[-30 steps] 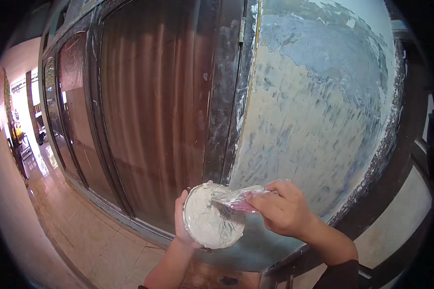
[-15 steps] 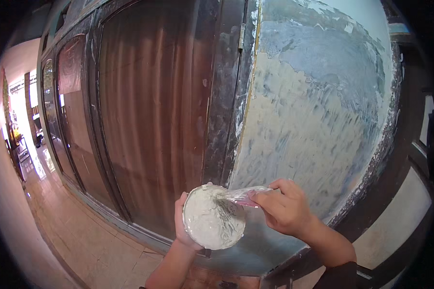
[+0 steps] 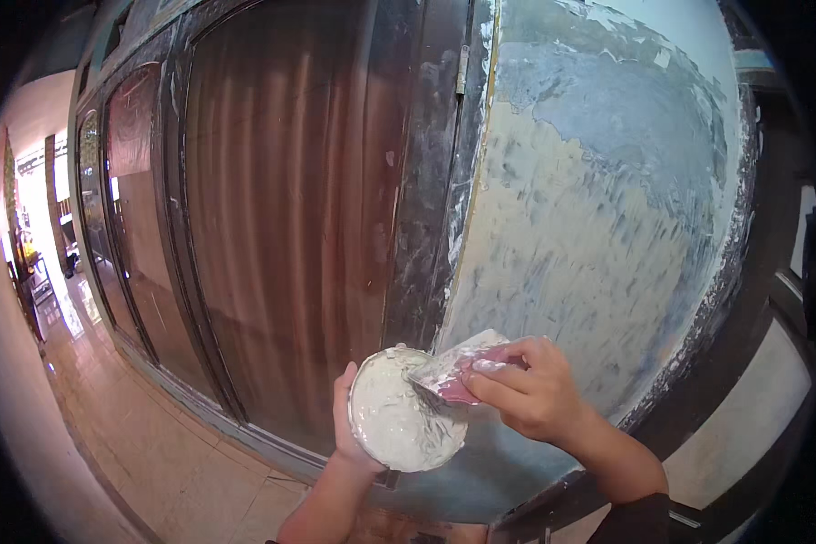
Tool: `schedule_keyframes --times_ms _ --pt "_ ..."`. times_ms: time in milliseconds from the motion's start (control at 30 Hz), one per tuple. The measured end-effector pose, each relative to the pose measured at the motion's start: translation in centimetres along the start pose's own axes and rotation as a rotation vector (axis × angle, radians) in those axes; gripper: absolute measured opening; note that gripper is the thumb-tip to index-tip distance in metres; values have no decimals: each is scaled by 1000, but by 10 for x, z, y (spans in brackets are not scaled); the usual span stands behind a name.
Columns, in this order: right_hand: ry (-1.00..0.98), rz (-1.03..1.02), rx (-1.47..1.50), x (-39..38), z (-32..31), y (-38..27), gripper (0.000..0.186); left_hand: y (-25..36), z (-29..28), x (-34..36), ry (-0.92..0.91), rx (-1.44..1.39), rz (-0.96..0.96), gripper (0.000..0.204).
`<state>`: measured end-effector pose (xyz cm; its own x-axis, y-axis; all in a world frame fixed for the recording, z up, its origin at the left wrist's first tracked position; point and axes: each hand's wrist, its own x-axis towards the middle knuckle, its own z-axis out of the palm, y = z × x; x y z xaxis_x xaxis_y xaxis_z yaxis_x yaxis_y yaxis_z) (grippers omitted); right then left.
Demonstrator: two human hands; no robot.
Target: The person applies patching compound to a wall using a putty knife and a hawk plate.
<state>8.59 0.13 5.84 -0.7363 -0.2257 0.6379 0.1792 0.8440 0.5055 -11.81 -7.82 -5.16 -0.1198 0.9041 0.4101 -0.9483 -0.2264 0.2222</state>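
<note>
In my left hand (image 3: 347, 431) is a round tub of off-white putty (image 3: 392, 412), its open top tipped toward me. The fingers wrap its left side and are partly hidden behind it. My right hand (image 3: 530, 390) grips a putty scraper (image 3: 453, 374) smeared with white paste, with pink showing near my fingers. One corner of the scraper dips into the putty at the tub's upper right. Past both hands stands a wall (image 3: 589, 236), patchy with cream filler over grey-blue.
Left of the wall, a dark wooden frame (image 3: 423, 181) holds a glass panel with a reddish-brown curtain (image 3: 281, 208) behind it. A dark door (image 3: 780, 317) with pale panels stands at the right. Floor tiles (image 3: 172, 426) run away to a bright opening at far left.
The scraper has turned in my right hand, showing more of its flat face and pink part. Its edge has shifted slightly at the tub's upper right. The tub has moved slightly right.
</note>
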Motion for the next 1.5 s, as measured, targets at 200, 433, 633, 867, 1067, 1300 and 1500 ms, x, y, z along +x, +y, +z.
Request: schedule_keyframes --times_ms 200,433,633,867,1067,1300,1500 --pt "-70 29 117 7 0 -5 42 4 -3 2 10 1 -13 73" --pt "-56 239 385 3 5 -3 36 4 -5 2 52 59 -6 73" --pt "-98 469 581 13 -6 3 24 -1 -8 4 43 30 -36 70" --pt "-394 1024 955 18 -9 31 27 -11 -5 5 8 -14 -54 72" --pt "-605 1226 1293 1 13 60 28 -17 -1 3 -36 -52 -48 72" --pt "-805 1238 1126 1 13 72 31 -16 4 -2 16 -29 -69 73" --pt "-766 1150 924 -8 22 73 30 -18 2 -4 -5 -63 -51 73"
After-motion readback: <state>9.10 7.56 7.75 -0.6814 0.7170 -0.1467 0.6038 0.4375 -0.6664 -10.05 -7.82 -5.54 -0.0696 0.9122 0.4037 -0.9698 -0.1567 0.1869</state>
